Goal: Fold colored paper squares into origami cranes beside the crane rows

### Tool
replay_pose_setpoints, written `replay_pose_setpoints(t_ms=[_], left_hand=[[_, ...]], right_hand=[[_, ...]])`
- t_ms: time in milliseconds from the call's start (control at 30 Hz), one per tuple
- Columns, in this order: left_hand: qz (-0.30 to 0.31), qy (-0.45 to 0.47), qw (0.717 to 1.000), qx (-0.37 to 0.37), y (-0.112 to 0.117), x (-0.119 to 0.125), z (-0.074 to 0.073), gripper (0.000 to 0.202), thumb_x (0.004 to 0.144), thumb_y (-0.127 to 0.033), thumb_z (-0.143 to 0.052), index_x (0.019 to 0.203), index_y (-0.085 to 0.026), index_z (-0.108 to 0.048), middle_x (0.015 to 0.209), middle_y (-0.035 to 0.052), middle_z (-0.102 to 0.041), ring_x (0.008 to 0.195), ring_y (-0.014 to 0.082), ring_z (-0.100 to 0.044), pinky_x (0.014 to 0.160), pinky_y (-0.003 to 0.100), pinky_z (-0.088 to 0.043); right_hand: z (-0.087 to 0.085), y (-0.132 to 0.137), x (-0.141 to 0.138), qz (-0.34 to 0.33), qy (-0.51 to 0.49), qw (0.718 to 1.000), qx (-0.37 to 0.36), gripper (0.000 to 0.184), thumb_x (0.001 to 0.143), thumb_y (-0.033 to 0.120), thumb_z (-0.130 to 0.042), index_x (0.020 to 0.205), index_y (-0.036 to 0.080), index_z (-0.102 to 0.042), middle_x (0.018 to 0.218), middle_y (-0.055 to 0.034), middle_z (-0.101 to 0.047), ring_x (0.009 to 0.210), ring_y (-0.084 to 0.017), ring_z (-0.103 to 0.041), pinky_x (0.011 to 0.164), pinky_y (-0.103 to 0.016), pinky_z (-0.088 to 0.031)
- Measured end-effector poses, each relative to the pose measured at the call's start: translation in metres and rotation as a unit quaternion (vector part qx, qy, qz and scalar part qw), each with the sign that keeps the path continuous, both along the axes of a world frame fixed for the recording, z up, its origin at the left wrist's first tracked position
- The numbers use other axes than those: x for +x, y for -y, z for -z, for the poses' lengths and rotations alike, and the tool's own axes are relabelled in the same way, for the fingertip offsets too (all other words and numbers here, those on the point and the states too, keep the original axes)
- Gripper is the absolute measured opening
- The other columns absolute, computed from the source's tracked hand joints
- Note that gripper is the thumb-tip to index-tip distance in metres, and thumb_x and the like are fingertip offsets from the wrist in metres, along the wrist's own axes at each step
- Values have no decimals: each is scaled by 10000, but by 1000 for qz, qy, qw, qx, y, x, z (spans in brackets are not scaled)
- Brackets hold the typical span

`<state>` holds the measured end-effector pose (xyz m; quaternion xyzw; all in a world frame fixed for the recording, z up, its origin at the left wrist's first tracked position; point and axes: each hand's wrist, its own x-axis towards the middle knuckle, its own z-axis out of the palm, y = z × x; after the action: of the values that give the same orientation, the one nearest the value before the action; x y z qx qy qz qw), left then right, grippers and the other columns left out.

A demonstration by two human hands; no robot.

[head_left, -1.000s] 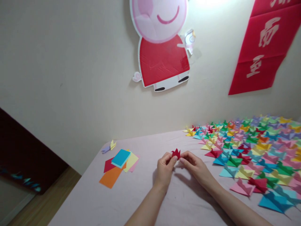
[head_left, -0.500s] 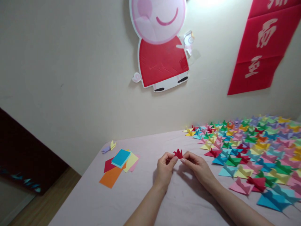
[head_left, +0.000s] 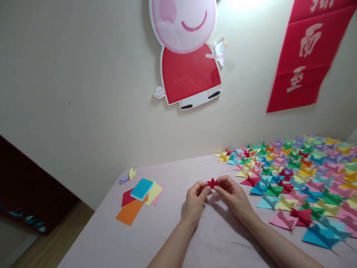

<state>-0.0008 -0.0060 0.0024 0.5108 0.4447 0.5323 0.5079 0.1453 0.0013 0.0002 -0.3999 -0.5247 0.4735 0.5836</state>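
Note:
A small red paper crane [head_left: 212,182] is held between my two hands, above the cloth-covered table. My left hand [head_left: 196,197] pinches its left side between thumb and fingers. On the other side, my right hand [head_left: 232,193] grips the right part, thumb underneath and fingers over the top. The crane's pointed middle sticks up between the fingertips; its outer parts are hidden by my fingers.
Coloured paper sheets [head_left: 141,189] lie left of my hands, an orange sheet [head_left: 129,213] nearest. Behind them are a yellow folded piece [head_left: 132,173] and a purple one [head_left: 124,179]. Rows of folded cranes [head_left: 300,194] cover the table's right side. A wall stands behind.
My right fingers have moved up and inward over the crane's right side. The crane's points look spread lower and wider than before. The whole view has shifted slightly.

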Motion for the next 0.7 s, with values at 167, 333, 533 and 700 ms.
replay_pose_setpoints(t_ms=[167,333,533,700], left_hand=[[18,12,1000,22,0,-1,-1,401,811,-547,-656,791,-148,-685,719,23,-639,703,154,-554,675,257,-420],[10,26,999,20,-1,-1,1,330,816,-479,-668,827,-150,-701,764,36,-681,742,167,-587,726,272,-446],[7,30,999,24,-2,0,1,272,786,-405,-694,850,-144,-735,773,45,-703,749,171,-606,736,274,-462],[-2,33,999,19,-2,0,1,273,773,-411,-698,809,-143,-730,735,42,-691,724,172,-601,703,267,-464]], right_hand=[[3,0,1,0,27,1000,3,292,751,442,-728,880,221,-589,816,-6,-621,689,-173,-580,648,-313,-479],[3,1,3,71,76,993,52,353,745,368,-735,1035,247,-574,929,-11,-576,775,-182,-543,710,-313,-468],[-6,5,4,85,164,972,147,157,811,280,-639,966,272,-663,855,-20,-542,743,-196,-482,674,-318,-422],[-9,7,5,60,186,965,173,54,836,256,-614,817,257,-665,833,-22,-554,775,-200,-503,668,-306,-414]])
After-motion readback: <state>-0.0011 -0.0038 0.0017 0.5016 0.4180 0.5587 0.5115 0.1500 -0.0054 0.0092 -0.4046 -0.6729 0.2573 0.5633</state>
